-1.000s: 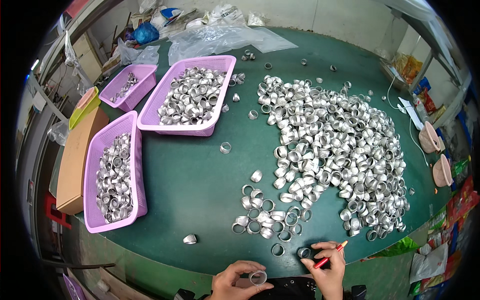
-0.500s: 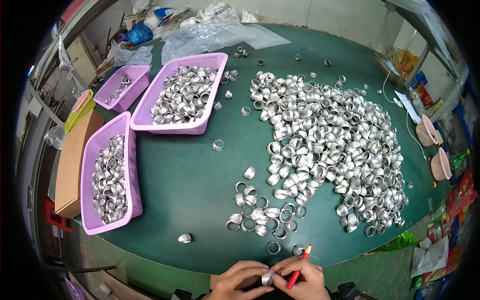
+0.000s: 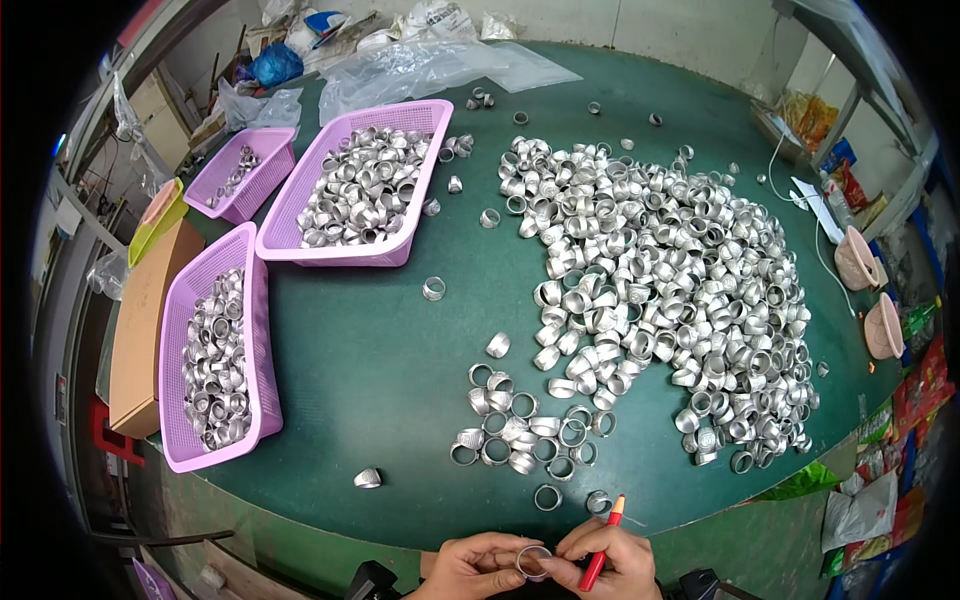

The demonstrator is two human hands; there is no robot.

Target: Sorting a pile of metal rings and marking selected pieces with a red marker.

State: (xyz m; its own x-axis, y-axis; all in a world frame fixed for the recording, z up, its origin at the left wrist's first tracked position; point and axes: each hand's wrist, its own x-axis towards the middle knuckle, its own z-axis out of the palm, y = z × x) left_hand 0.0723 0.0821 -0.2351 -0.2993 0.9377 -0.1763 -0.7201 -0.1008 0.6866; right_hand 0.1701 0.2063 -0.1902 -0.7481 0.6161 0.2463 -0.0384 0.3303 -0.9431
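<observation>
At the table's near edge, my left hand (image 3: pixel 478 567) pinches a silvery metal ring (image 3: pixel 533 549) between thumb and fingers. The ring is turned so that its round opening shows. My right hand (image 3: pixel 627 562) touches the ring's right side with its fingertips. That same hand also holds a red pencil (image 3: pixel 611 524), slanted, with its orange tip up and away from the ring. Just beyond my hands, several similar rings (image 3: pixel 515 428) lie in a small loose group. A much larger heap of rings (image 3: pixel 650 270) spreads across the right side.
On the left stand a near lilac basket (image 3: pixel 272 400), a larger lilac basket (image 3: pixel 335 256) and a small far one (image 3: pixel 270 165), all holding rings. A cardboard box (image 3: pixel 150 330) is beside them. Clear plastic sheeting (image 3: pixel 400 80) lies at the back; pink baskets (image 3: pixel 884 328) are far right.
The ring has been turned between my fingers, from its patterned outer side to its open round end. The red pencil has shifted slightly right and more upright with my right hand.
</observation>
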